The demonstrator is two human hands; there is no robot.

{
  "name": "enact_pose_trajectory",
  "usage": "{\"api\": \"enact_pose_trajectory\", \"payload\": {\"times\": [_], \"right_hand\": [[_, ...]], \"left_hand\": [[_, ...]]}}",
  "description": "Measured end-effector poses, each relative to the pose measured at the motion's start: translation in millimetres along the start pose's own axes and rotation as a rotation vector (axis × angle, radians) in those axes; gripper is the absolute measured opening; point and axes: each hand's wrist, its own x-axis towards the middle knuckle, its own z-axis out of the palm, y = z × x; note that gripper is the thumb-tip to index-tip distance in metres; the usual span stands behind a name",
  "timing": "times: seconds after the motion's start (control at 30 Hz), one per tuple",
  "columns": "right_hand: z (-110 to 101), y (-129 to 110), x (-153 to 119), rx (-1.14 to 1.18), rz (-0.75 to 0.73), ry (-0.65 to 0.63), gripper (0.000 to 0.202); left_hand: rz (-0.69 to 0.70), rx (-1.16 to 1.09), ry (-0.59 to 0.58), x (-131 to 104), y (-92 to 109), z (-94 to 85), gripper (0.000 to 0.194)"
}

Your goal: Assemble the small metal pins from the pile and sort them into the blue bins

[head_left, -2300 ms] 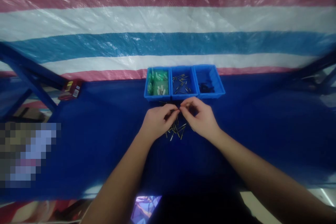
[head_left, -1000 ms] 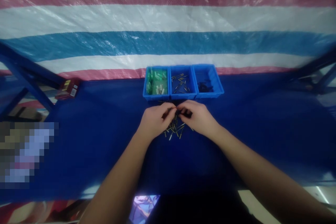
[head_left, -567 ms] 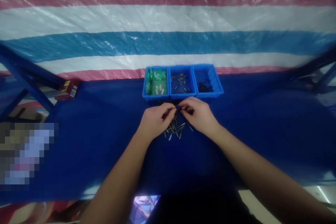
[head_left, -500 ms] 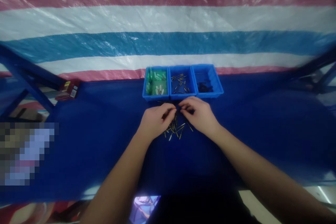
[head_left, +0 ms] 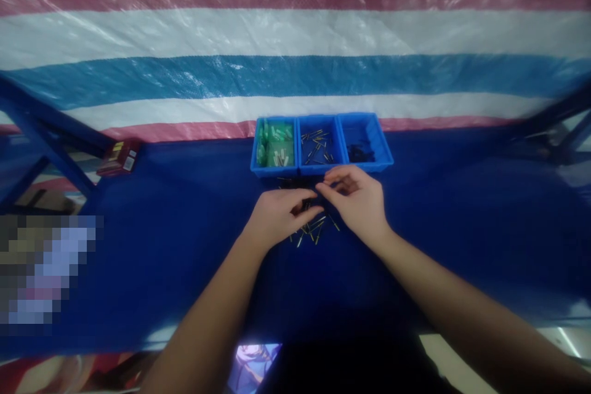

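My left hand (head_left: 281, 214) is over a loose pile of thin metal pins (head_left: 317, 231) on the blue tabletop. Its thumb and forefinger are apart, and nothing shows between them. Close by on the right, my right hand (head_left: 356, 197) has its thumb and fingertips drawn together; whatever they hold is too small to make out. Part of the pile is hidden under both hands. Just beyond the fingers, a blue bin (head_left: 322, 169) contains similar brass-and-silver pins.
Left of the pin bin, another blue bin (head_left: 273, 171) holds green plastic and small pale pieces. A third bin (head_left: 385, 157) on the right has dark parts inside. A dark red box (head_left: 119, 157) sits by a blue metal frame (head_left: 60, 141). Striped sheeting hangs behind.
My left thumb and forefinger have spread apart, and that hand has shifted slightly right and nearer me. My right hand has risen a little, its thumb closing toward the fingers.
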Motion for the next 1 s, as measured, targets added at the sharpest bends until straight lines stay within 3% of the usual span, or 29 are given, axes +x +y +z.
{"api": "enact_pose_trajectory", "payload": {"times": [0.37,0.57,1.0], "right_hand": [[6.4,-3.1,-5.8,0.133,0.17,0.002,0.02],[7.4,-7.0,-5.6,0.314,0.217,-0.223,0.018],[1.9,-3.5,-0.5,0.24,0.195,-0.299,0.014]], "left_hand": [[0.025,-0.012,0.095,-0.2,2.1,0.2,0.009],[-0.004,0.052,0.142,0.2,0.9,-1.6,0.009],[-0.028,0.045,0.141,-0.9,0.2,-1.2,0.01]]}}
